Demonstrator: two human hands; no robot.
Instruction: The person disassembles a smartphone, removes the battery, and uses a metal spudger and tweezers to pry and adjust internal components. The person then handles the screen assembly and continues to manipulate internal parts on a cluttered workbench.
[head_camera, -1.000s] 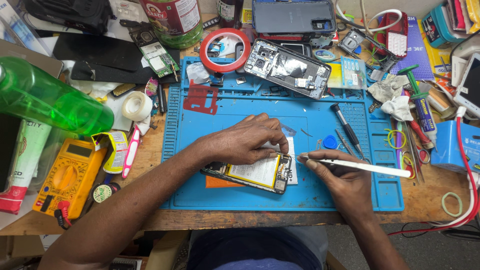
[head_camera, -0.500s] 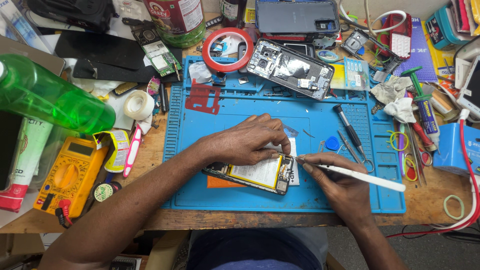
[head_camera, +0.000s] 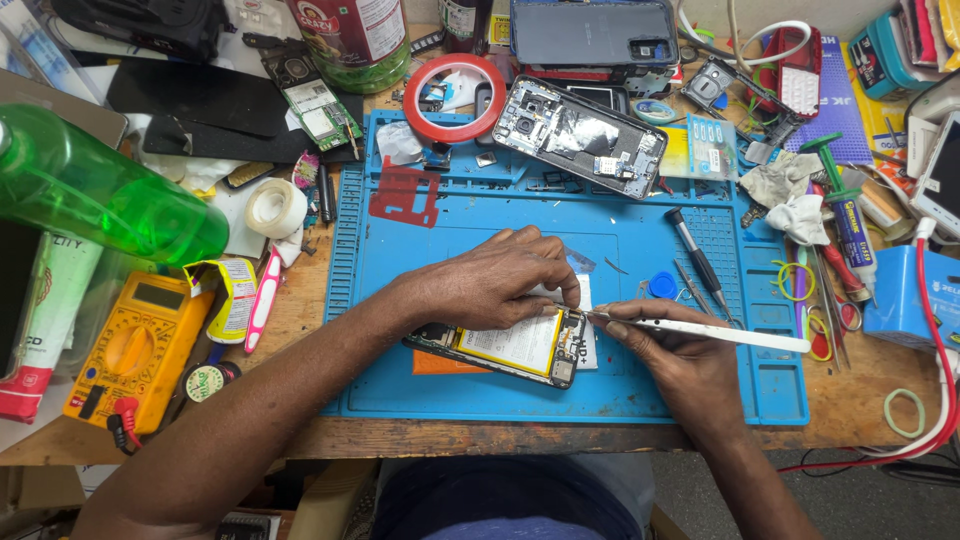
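Lying on blue mat (head_camera: 400, 330): opened phone (head_camera: 505, 350), under and just below left hand (head_camera: 490, 285). Pressing down on phone, fingers curled. Pinching white tweezers (head_camera: 700, 330) in right hand (head_camera: 670, 365), tip touching phone's right end. Sitting apart on mat: screwdriver (head_camera: 698, 262).

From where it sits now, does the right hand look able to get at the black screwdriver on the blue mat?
Probably yes: the black screwdriver lies just above the right hand with bare blue mat between, though that hand holds white tweezers.
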